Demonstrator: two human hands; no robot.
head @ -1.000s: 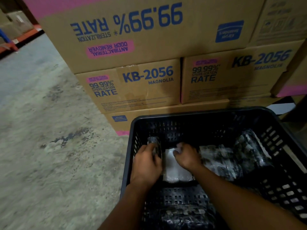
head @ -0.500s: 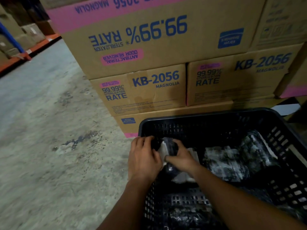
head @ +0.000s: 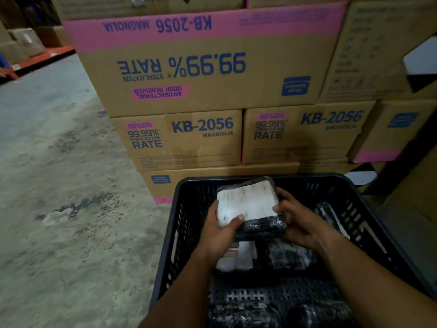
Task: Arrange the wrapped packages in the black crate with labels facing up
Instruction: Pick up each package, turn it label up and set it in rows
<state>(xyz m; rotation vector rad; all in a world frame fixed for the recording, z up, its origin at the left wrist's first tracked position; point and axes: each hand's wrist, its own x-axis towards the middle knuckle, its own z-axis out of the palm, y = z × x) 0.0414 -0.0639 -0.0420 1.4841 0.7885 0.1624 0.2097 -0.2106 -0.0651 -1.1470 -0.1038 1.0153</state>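
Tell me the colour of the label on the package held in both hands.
White, on the black-wrapped package; the head view shows it.

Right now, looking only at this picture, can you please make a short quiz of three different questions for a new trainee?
1. True or false: both hands hold one wrapped package above the black crate.
2. Which face of the held package points up? A) white label B) black wrap only
3. Fill in: the left hand puts its ______ on the label's near corner.

Key:
1. True; the right hand grips the other side.
2. A
3. thumb
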